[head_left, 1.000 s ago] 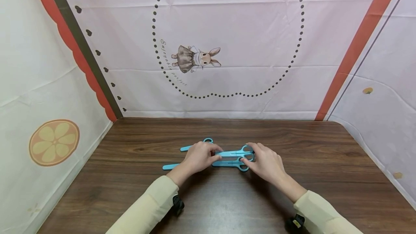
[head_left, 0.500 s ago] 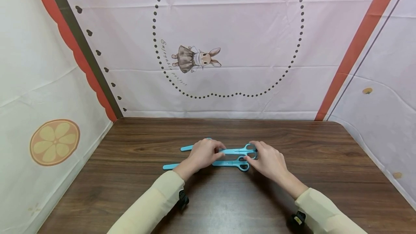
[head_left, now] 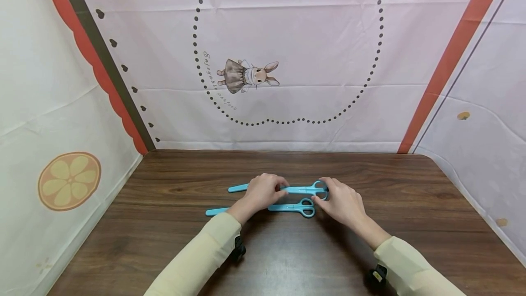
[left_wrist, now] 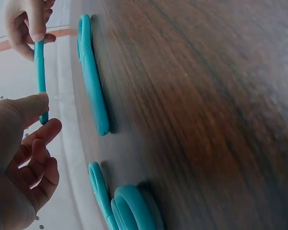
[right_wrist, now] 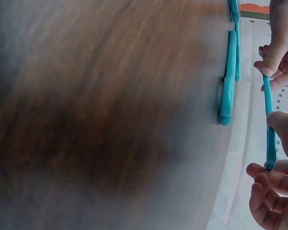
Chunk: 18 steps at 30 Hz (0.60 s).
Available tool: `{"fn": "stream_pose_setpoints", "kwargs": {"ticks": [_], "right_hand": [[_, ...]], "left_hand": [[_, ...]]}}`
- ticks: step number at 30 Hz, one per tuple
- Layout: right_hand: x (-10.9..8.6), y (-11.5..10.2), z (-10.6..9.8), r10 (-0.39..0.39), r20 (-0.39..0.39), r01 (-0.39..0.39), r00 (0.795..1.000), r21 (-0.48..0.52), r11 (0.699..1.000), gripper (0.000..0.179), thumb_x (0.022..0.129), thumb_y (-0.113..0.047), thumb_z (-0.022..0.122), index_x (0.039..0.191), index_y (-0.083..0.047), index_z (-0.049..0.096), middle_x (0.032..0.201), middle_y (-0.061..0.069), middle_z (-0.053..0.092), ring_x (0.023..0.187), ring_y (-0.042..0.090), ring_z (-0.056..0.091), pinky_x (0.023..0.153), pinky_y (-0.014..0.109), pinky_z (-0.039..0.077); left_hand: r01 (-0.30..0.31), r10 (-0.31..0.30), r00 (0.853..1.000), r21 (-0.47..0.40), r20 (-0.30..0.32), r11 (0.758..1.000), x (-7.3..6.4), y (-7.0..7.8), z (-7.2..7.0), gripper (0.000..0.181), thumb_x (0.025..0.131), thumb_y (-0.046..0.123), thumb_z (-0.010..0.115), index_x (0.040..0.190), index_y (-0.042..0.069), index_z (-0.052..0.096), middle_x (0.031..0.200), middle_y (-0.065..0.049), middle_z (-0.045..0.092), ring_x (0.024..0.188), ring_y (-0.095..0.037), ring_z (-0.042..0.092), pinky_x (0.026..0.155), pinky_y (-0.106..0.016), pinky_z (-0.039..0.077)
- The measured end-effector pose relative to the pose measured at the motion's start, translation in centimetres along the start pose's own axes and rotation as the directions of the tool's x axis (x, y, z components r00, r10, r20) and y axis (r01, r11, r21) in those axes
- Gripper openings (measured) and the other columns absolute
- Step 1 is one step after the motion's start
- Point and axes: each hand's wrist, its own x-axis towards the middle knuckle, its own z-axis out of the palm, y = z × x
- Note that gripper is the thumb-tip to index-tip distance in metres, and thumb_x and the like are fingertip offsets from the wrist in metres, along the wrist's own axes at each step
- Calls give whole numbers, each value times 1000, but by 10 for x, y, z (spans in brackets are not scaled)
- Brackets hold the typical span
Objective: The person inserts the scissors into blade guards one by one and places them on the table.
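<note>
A pair of light-blue scissors (head_left: pixel 302 190) is held level between the two hands, and both wrist views show it raised off the table. My left hand (head_left: pixel 263 192) pinches its blade end between thumb and finger, the other fingers loosely bent in the left wrist view. At the handle loops, my right hand (head_left: pixel 343 201) pinches the same scissors (right_wrist: pixel 268 96). A second blue pair of scissors (head_left: pixel 284 207) lies just nearer on the table. Left of these lie two more blue pairs, a far one (head_left: pixel 238 188) and a near one (head_left: pixel 216 211), their handles hidden behind my left hand and wrist.
The brown wood-grain table (head_left: pixel 164 241) carries the scissors near its middle. A white printed cloth (head_left: pixel 320 58) hangs behind and along both sides. A black wrist camera (head_left: pixel 376 275) sits at the right cuff, with another (head_left: pixel 238 248) at the left.
Both hands have shifted slightly right and away with the held scissors, which now sit farther from the second pair. My left hand now covers the far left pair's handle. The scissors on the table stay put.
</note>
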Motion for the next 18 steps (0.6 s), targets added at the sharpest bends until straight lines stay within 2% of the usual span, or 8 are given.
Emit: {"fn": "stream_pose_setpoints", "kwargs": {"ticks": [11, 18], "right_hand": [[3, 8, 2, 20, 3, -20, 1000, -1, 1000, 48, 73, -40, 74, 109, -11, 62, 79, 1, 65, 54, 12, 54, 40, 28, 36], [4, 12, 3, 35, 22, -35, 999, -16, 999, 48, 73, -41, 73, 109, -10, 62, 82, 3, 66, 58, 18, 58, 41, 31, 38]], "left_hand": [[27, -27, 1000, 13, 16, 1000, 10, 5, 6, 18, 85, 36, 65, 101, 27, 69, 67, 13, 51, 52, -4, 45, 43, -21, 35], [44, -45, 999, 29, 18, 999, 15, 7, 10, 18, 85, 36, 65, 101, 28, 69, 68, 13, 53, 53, -4, 46, 44, -20, 36]]}}
